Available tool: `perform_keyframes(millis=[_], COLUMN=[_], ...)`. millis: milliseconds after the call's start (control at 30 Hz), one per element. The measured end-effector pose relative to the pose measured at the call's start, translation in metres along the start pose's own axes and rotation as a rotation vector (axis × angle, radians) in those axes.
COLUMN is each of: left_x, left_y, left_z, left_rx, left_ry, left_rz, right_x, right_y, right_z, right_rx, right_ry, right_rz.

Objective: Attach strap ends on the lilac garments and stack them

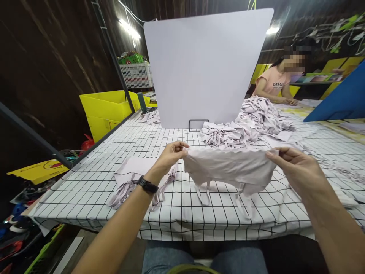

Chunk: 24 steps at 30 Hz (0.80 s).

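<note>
A pale pinkish-grey strapped garment, which looks like a bra top (229,167), is stretched sideways above the table. My left hand (173,153) pinches one end of its edge, and my right hand (292,161) pinches the other end. Two thin straps hang from its lower side towards the cloth. Behind my left forearm lies a stack of similar garments (134,167), partly hidden by the arm. Beyond the held piece, a loose heap of the same pale fabric pieces (228,135) rests on the table.
A white-and-black checked cloth covers the table (94,167). A large white board (205,68) stands upright in a wire holder ahead. At the left are yellow bins (105,114). A blue board (339,97) leans at the right, where a person (273,83) sits working.
</note>
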State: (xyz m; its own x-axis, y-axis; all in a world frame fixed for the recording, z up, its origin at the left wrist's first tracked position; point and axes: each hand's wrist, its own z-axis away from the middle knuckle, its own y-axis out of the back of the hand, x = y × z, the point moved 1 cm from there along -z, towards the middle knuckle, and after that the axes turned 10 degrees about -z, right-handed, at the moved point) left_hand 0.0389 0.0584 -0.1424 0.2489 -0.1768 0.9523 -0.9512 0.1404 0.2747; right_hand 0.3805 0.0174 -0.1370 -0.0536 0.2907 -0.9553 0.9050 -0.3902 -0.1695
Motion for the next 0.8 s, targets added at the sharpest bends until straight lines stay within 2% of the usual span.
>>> perform_keyframes(millis=[67,133,233,367,467,567,700,800], left_x=[0.017,0.034,0.055,0.074,0.083,0.086,0.084,0.079], left_y=[0.010,0.022,0.039,0.059,0.071,0.087,0.120,0.150], left_z=[-0.002,-0.005,-0.007,-0.001,0.015,0.045,0.110,0.165], left_rx=[0.037,0.074,0.087,0.161,0.219,0.275,0.352,0.485], left_ry=[-0.083,-0.147,-0.174,-0.216,-0.240,-0.250,-0.257,-0.149], left_rz=[0.057,0.020,-0.046,-0.052,-0.086,-0.110,-0.195,-0.260], right_x=[-0.020,-0.038,-0.059,-0.077,-0.084,-0.083,-0.065,-0.044], right_y=[-0.006,-0.013,-0.024,-0.036,-0.042,-0.046,-0.056,-0.079], right_z=[-0.001,-0.002,-0.004,-0.005,-0.001,0.008,0.033,0.063], right_rx=[0.007,-0.001,-0.040,-0.076,-0.108,-0.168,-0.260,-0.398], right_ry=[0.072,0.126,0.168,0.186,0.181,0.173,0.182,0.045], right_rz=[0.005,0.026,0.039,0.034,0.071,0.132,0.099,0.016])
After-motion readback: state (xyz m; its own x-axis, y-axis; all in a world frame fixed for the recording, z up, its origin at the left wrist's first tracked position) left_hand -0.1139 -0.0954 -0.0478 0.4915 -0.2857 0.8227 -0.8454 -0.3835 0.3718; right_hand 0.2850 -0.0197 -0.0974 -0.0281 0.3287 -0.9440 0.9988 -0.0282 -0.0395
